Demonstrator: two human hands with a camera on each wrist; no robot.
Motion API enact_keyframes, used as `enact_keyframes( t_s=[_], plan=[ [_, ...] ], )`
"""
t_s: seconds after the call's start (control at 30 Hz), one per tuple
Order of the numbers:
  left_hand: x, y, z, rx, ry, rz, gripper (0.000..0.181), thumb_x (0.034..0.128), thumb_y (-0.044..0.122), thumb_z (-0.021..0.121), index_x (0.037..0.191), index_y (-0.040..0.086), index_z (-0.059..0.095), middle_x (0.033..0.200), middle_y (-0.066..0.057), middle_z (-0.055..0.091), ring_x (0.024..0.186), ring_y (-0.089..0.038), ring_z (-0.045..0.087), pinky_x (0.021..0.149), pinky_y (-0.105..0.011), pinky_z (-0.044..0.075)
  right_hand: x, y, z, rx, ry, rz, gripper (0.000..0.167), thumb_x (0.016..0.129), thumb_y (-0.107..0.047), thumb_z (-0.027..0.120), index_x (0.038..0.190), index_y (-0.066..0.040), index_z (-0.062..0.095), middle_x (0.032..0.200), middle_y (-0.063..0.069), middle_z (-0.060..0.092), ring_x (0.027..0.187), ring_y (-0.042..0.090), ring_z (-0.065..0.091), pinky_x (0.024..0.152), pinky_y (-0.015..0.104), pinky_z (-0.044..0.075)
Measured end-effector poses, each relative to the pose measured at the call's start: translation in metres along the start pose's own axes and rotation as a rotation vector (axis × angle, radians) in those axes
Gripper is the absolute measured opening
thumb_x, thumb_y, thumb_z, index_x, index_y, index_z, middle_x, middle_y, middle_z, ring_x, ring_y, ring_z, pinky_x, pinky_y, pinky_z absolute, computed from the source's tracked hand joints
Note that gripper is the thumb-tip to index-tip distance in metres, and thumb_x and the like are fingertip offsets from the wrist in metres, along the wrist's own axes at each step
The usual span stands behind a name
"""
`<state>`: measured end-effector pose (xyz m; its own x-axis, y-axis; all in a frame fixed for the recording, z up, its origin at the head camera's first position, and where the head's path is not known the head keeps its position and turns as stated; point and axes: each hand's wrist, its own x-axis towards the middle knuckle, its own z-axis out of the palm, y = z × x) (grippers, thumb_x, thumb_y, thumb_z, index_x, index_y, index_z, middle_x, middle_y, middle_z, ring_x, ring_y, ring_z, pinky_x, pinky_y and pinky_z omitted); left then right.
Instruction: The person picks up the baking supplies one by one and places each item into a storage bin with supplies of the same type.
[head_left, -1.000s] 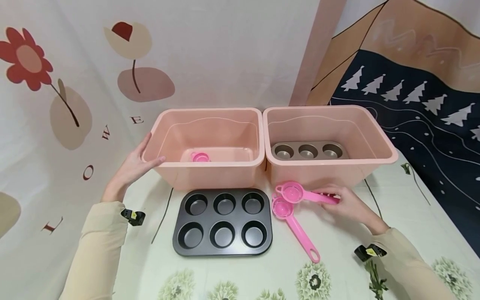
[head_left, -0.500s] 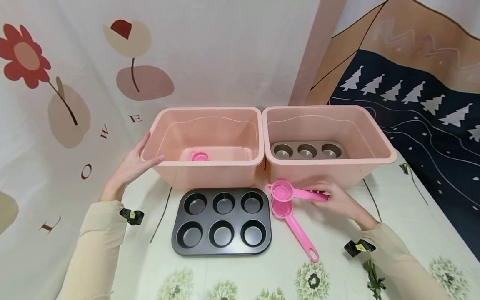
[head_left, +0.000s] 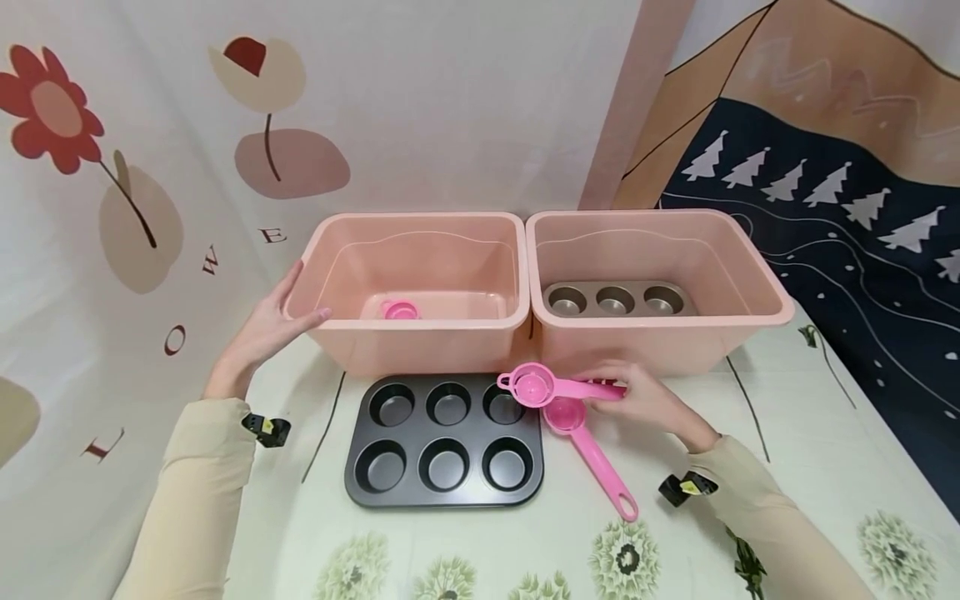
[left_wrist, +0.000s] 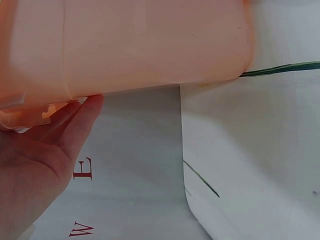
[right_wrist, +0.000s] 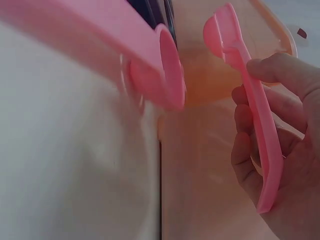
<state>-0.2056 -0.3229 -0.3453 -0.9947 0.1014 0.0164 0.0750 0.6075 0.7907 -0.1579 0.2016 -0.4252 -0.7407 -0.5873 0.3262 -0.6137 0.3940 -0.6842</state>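
My right hand (head_left: 633, 396) grips the handle of a pink egg separator (head_left: 534, 385), thumb on one side and fingers curled on the other. Its round cup hovers over the back right corner of a dark muffin pan (head_left: 444, 490). A second pink egg separator (head_left: 600, 471) lies on the table just right of the pan; in the right wrist view its cup (right_wrist: 175, 70) looms close. My left hand (head_left: 258, 337) holds the left corner of a pink tub (head_left: 420, 327), thumb on its rim; in the left wrist view the fingers (left_wrist: 87, 120) reach beneath the rim.
Inside the left tub lies a small pink piece (head_left: 401, 310), mostly hidden by the front wall. A second pink tub (head_left: 667, 321) stands against it on the right, with a brown muffin pan (head_left: 628, 293) inside. A patterned cloth (head_left: 315, 533) covers the table.
My right hand has moved left with its egg separator, from above the second separator's cup to the dark muffin pan's back right corner. My left hand stays at the tub.
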Motion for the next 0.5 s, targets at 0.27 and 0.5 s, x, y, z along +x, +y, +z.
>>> enact_keyframes(
  t_s=[0.27, 0.5],
  plan=[
    [-0.001, 0.002, 0.000, -0.010, 0.001, 0.006, 0.094, 0.0898, 0.029, 0.067, 0.156, 0.023, 0.001, 0.160, -0.014, 0.004, 0.141, -0.042, 0.011, 0.106, -0.067, 0.011, 0.017, -0.006, 0.014, 0.042, -0.011, -0.015, 0.033, 0.078, -0.001, 0.077, 0.111, -0.003, 0.072, 0.104, 0.003, 0.071, 0.102, 0.022, 0.061, 0.089, 0.036, 0.047],
    [-0.002, 0.002, 0.000, -0.007, -0.003, 0.006, 0.093, 0.0900, 0.029, 0.066, 0.156, 0.022, 0.001, 0.160, -0.015, 0.003, 0.141, -0.042, 0.010, 0.106, -0.067, 0.011, 0.027, -0.010, 0.027, 0.062, -0.021, 0.001, 0.032, 0.078, -0.002, 0.077, 0.109, -0.005, 0.073, 0.105, 0.005, 0.070, 0.099, 0.023, 0.061, 0.083, 0.038, 0.047]
  ],
)
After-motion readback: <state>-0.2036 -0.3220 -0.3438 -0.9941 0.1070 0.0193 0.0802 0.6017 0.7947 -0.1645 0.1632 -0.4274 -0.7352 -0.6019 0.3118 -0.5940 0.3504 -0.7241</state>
